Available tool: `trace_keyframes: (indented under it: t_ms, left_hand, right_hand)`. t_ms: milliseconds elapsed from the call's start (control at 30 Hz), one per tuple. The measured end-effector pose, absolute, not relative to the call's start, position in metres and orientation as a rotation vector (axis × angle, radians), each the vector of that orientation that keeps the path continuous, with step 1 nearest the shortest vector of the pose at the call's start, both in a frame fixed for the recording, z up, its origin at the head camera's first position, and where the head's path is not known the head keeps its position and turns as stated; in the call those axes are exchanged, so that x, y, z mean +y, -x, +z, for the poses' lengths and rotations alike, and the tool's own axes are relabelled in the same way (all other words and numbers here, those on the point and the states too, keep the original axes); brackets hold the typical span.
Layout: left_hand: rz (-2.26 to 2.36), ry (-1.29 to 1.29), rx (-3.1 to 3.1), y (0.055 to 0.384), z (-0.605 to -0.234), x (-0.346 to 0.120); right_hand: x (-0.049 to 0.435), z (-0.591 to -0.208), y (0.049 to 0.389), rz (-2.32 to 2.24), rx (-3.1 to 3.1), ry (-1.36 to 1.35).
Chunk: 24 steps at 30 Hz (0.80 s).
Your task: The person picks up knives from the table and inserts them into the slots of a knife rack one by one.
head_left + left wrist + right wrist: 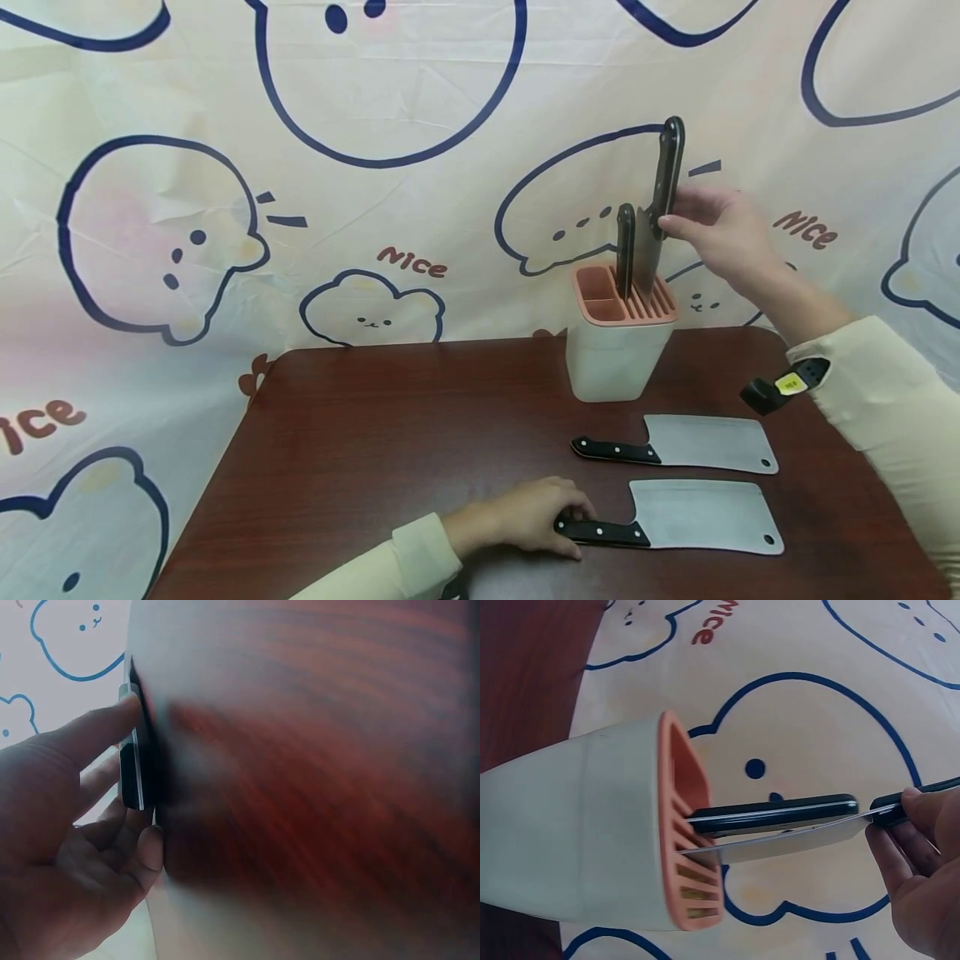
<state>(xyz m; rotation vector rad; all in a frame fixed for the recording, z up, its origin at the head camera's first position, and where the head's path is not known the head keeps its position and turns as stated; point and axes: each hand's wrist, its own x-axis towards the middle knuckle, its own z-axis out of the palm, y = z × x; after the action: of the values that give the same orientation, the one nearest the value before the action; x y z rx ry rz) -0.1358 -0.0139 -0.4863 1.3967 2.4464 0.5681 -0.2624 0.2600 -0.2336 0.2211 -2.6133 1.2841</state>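
My right hand (pixel 723 229) pinches a kitchen knife by its black handle (pixel 667 167), above the knife block (pixel 618 358). The tip of its blade (pixel 795 841) is inside a slot of the block's orange top, most of the blade still showing. Beside it stands a second knife (pixel 626 250), seated down to its black handle. On the table my left hand (pixel 536 515) holds the handle end of the nearer cleaver (pixel 705 517), thumb on one side and fingers on the other in the left wrist view. That cleaver lies flat, blade pointing right.
Another cleaver (pixel 708 443) lies parallel just behind the nearer one, between it and the knife block. The brown table (pixel 390 433) ends at a patterned cloth (pixel 465 217) hanging behind it. The block stands close to the table's back edge.
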Motion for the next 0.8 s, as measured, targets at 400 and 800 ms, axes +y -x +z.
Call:
trace_keyframes:
  t_ms: [400,800]
  left_hand:
    - [0.572,-1.361,2.489,0.135,-0.486,-0.013]
    - [0.651,-1.335,2.524,0.135,-0.488,-0.015]
  right_hand:
    - [0.254,-0.26,0.263,1.247,-2.673,-0.26]
    - [0.259,-0.28,0.267,1.341,-2.691,-0.299]
